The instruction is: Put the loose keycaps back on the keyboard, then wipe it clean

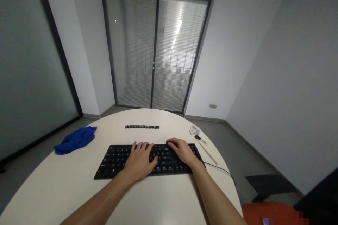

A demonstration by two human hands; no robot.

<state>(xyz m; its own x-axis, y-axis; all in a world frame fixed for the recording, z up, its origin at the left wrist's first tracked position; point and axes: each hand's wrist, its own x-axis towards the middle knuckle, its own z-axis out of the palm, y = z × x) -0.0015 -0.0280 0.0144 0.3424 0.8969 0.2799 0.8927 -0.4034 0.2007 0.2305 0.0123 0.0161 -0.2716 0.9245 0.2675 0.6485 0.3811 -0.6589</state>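
Note:
A black keyboard lies across the middle of the round table. My left hand rests flat over its left-centre keys, fingers spread and holding nothing. At the keyboard's back edge, right of centre, my right hand has its thumb and forefinger pinched together. A small black piece that looks like a keycap shows at those fingertips, partly hidden. Behind the keyboard, several loose black keycaps stand in a row.
A crumpled blue cloth lies at the table's left. On the right are a white crumpled tissue, a brush with a pale handle and the keyboard's cable. A red-seated chair stands at lower right, beside the white table.

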